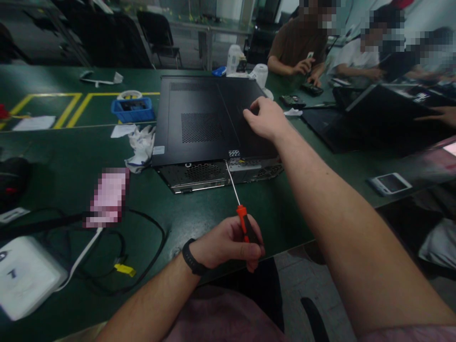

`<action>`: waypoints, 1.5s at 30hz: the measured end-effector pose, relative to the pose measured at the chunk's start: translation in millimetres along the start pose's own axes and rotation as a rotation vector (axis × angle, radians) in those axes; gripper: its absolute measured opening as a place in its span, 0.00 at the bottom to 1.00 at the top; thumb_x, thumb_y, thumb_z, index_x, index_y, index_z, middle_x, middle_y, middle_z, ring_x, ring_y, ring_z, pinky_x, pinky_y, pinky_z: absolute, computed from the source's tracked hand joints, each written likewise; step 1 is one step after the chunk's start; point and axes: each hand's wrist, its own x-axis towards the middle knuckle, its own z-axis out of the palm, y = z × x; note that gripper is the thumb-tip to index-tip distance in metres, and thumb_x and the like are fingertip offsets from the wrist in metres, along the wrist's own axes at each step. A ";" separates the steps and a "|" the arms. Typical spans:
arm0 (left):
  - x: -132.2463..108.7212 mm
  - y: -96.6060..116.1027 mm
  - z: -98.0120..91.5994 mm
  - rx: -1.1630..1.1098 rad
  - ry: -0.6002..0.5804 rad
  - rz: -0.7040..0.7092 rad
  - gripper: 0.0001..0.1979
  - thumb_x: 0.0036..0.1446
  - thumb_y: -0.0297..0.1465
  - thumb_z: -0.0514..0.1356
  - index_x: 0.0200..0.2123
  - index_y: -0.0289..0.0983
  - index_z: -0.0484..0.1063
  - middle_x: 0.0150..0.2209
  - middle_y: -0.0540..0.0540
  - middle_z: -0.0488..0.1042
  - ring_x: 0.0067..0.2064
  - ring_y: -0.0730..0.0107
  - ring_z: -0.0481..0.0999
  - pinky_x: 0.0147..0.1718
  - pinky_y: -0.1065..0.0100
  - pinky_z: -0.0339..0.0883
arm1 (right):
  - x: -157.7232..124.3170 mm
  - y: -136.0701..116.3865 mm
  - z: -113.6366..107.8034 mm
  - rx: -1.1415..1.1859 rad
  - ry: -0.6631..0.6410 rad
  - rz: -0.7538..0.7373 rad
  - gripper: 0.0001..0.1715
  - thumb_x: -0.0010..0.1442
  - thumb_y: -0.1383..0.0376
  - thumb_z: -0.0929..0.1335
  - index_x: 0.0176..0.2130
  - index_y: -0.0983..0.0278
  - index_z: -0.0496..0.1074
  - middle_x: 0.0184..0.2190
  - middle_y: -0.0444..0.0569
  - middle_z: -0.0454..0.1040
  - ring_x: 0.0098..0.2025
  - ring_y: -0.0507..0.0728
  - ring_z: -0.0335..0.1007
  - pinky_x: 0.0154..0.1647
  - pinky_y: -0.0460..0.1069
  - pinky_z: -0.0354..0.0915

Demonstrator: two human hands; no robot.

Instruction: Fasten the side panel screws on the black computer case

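A black computer case (203, 102) lies flat on the green table, its vented rear face turned towards me. My left hand (231, 242), with a black band at the wrist, is closed around the red and black handle of a screwdriver (244, 221). The long metal shaft slants up from the handle, and its tip meets the upper rear edge of the case near the middle. On the right part of the case's top panel rests my right hand (265, 118), thumb apart from the fingers, holding nothing. Its outer fingers are partly hidden.
Left of the case are a white glove (140, 145) and a blue bin (132, 110). Nearer me lie a phone with a pink screen (109, 192), black cables and a white box (28, 275). Another phone (390, 184) and a black laptop (384, 109) are at right, where co-workers sit.
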 end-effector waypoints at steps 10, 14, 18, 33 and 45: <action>-2.2 1.3 1.9 -0.032 0.010 -0.003 0.20 0.51 0.38 0.76 0.42 0.33 0.78 0.34 0.44 0.82 0.26 0.76 0.77 0.25 0.74 0.71 | -1.5 -0.5 0.1 0.004 0.013 0.008 0.23 0.67 0.52 0.66 0.49 0.66 0.75 0.50 0.60 0.76 0.56 0.70 0.71 0.61 0.66 0.64; -3.5 3.2 3.5 -0.067 -0.011 -0.008 0.21 0.50 0.37 0.76 0.45 0.33 0.79 0.38 0.41 0.83 0.29 0.73 0.80 0.28 0.73 0.73 | -2.4 -1.8 -0.9 0.004 0.013 0.019 0.22 0.66 0.53 0.66 0.49 0.67 0.75 0.51 0.61 0.76 0.55 0.70 0.71 0.60 0.65 0.65; -3.4 0.9 1.4 -0.061 -0.008 -0.016 0.21 0.51 0.36 0.76 0.45 0.34 0.77 0.39 0.41 0.83 0.30 0.72 0.81 0.28 0.73 0.75 | -2.8 -2.8 -1.0 0.009 0.014 0.022 0.22 0.66 0.54 0.66 0.49 0.67 0.75 0.51 0.62 0.76 0.56 0.70 0.71 0.61 0.65 0.65; -3.6 4.1 2.4 -0.050 0.007 0.011 0.21 0.49 0.38 0.77 0.41 0.32 0.78 0.33 0.44 0.81 0.24 0.76 0.78 0.24 0.75 0.71 | -1.6 0.0 2.0 0.046 0.036 0.012 0.19 0.66 0.54 0.67 0.47 0.67 0.74 0.49 0.61 0.76 0.55 0.71 0.71 0.61 0.67 0.64; -4.6 -2.0 -2.7 -0.033 0.046 -0.009 0.23 0.44 0.38 0.79 0.35 0.34 0.73 0.28 0.49 0.80 0.20 0.75 0.76 0.18 0.76 0.69 | -0.9 1.1 3.5 0.044 0.057 0.007 0.18 0.65 0.54 0.68 0.45 0.65 0.74 0.48 0.62 0.76 0.54 0.71 0.72 0.59 0.68 0.66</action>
